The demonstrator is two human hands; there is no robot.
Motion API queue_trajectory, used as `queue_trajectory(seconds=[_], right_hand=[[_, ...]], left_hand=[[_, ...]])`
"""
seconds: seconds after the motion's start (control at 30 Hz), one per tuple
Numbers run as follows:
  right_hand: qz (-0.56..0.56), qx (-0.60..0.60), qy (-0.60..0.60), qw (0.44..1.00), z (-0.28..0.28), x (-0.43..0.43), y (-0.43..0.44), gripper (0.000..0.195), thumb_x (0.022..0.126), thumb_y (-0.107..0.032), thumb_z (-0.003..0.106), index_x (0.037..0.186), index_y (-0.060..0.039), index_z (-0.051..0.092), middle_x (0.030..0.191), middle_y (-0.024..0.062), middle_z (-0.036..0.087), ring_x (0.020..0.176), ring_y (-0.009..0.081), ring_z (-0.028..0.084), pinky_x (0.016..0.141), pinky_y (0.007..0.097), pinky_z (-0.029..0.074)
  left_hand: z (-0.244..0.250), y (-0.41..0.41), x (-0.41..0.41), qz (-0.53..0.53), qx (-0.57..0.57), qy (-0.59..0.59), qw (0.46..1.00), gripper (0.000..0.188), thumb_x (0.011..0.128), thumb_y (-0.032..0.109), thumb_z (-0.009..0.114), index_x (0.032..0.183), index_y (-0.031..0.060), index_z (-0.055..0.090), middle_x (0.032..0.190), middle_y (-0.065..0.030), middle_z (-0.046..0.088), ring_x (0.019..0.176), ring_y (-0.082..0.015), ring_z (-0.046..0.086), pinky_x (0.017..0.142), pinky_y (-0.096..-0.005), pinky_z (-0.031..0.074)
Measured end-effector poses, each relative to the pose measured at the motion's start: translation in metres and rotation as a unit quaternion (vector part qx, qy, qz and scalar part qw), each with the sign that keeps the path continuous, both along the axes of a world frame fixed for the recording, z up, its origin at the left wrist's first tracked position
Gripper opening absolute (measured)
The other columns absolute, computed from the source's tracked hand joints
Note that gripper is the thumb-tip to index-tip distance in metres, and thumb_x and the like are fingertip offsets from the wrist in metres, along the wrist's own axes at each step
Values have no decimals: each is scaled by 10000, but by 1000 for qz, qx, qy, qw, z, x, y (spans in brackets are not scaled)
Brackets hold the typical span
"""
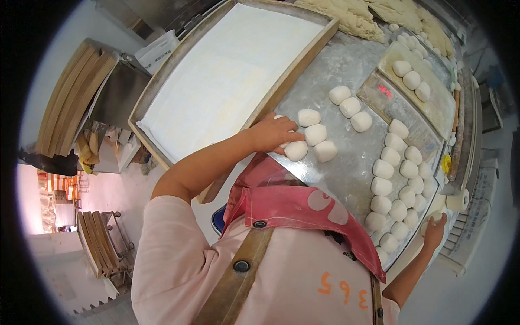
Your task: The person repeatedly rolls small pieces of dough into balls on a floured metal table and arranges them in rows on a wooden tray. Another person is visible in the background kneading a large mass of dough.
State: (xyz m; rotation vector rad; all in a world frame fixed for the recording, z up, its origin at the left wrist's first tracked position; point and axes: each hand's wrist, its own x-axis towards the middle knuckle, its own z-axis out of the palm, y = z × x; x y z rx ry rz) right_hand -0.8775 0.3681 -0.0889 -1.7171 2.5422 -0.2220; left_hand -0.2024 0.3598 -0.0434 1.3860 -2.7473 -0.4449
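My left hand (pixel 278 132) curls over white dough pieces at the near edge of a metal tabletop (pixel 321 71), partly hiding them. A round dough piece (pixel 295 151) touches its fingertips, and a short row of dough pieces (pixel 315 135) sits just right of it. Off to the right, my right hand (pixel 434 229) grips a dough piece (pixel 430 221) on a pale surface beyond the metal top. Between the hands, several dough pieces (pixel 382 187) stand in curved rows. Three more dough pieces (pixel 350 107) lie farther back.
A wooden tray (pixel 302 67) lined with white sheet extends left of the tabletop. Dough pieces rest on a digital scale (pixel 436 95) with a lit display. Large dough masses (pixel 349 18) lie at the back. A yellow tape roll (pixel 446 163) and stacked wooden boards (pixel 71 101) flank the area.
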Motion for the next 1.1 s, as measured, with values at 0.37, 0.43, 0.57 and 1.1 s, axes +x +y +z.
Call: queue_trajectory(seconds=[0.37, 0.43, 0.57, 1.1], right_hand=[[178, -165, -188, 952, 84, 183, -1, 457, 932, -160, 617, 1361, -107, 468, 1195, 179, 634, 1050, 319, 639, 920, 378, 484], [275, -184, -208, 921, 84, 231, 1, 480, 903, -127, 651, 1351, -96, 483, 1223, 168, 630, 1091, 315, 628, 957, 373, 470], [426, -10, -233, 874, 56, 303, 1, 440, 825, -60, 693, 1251, -64, 583, 1273, 171, 591, 1181, 293, 577, 948, 366, 475], [-275, 101, -177, 940, 66, 63, 189, 815, 848, -432, 723, 1475, -70, 349, 1284, 235, 556, 1056, 406, 594, 932, 476, 478]], left_hand=[[5, 18, -12, 2, -23, -27, 999, 601, 704, 193, 787, 1253, 284, 561, 1155, -56, 560, 1107, -267, 545, 893, -462, 418], [5, 17, -13, 0, -11, -21, 1000, 610, 694, 201, 792, 1252, 295, 563, 1149, -51, 560, 1104, -259, 546, 893, -463, 419], [-1, 3, -4, -18, 14, 29, 999, 617, 697, 216, 801, 1264, 254, 561, 1141, -55, 573, 1068, -284, 559, 895, -446, 430], [66, 48, 117, 539, 230, 537, 606, 731, 887, 539, 654, 1433, 139, 379, 1291, -55, 524, 1169, -211, 551, 959, -461, 497]])
